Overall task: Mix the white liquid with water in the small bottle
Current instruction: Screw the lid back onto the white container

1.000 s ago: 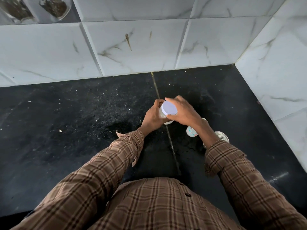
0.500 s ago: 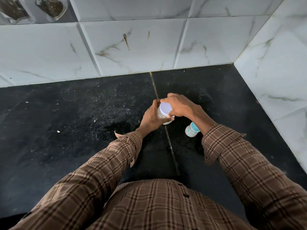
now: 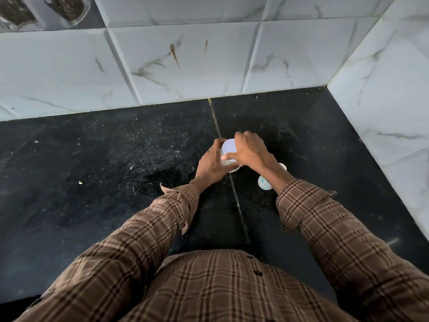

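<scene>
Speckled black counter [image 3: 92,182] meets white marble-veined wall tiles [image 3: 185,66].

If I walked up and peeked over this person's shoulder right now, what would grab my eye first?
Probably the two hands meeting mid-counter: the left hand steadies a small white container while the right hand grips its pale lid. They stand out against the black speckled counter, backed by white marbled tiles. Just right of the hands, partly hidden behind the right wrist, lies a small patterned bottle.
</scene>
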